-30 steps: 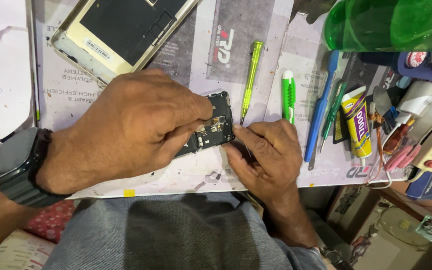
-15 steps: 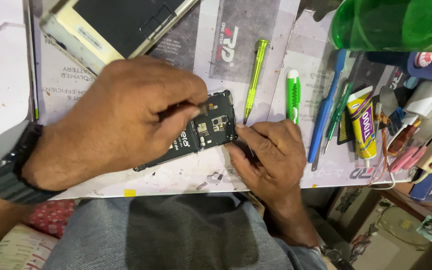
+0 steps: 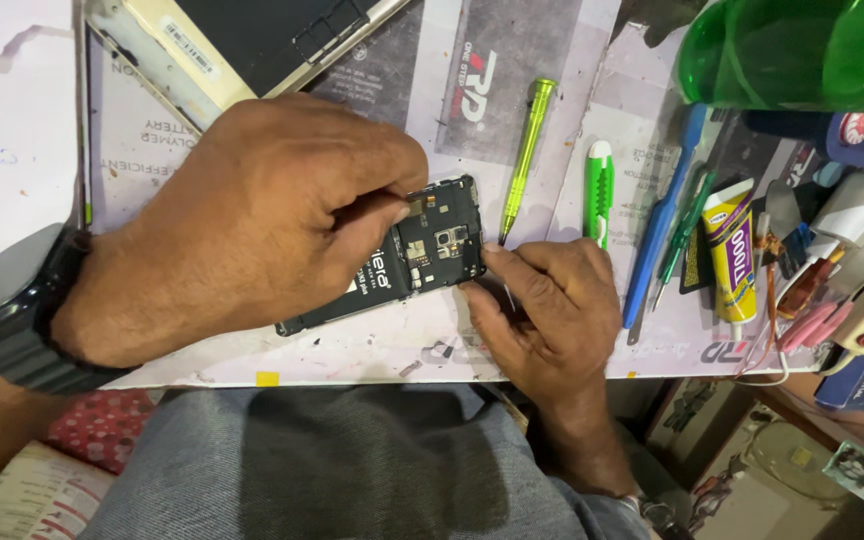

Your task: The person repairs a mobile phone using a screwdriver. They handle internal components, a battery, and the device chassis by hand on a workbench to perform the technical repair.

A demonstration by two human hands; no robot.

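An opened black phone [image 3: 422, 252] with its back off lies on a printed work mat [image 3: 472, 100] at the table's near edge. My left hand [image 3: 252, 220], with a dark watch on the wrist, covers most of the phone; thumb and fingers pinch at its upper inner part. My right hand [image 3: 542, 310] rests at the phone's right end, fingertips pressed against its corner and edge. Whether the left fingers hold a small tool or part is hidden.
A yellow-green screwdriver [image 3: 524, 155], a green-white cutter [image 3: 599, 190], blue tools [image 3: 657, 220] and a glue tube [image 3: 732, 250] lie to the right. A green bottle [image 3: 792, 50] stands at the top right, a phone frame [image 3: 242, 40] at the top left. My grey-trousered lap is below.
The phone has turned slightly and sits a little higher under my left hand. My right fingertips have shifted up to its right corner.
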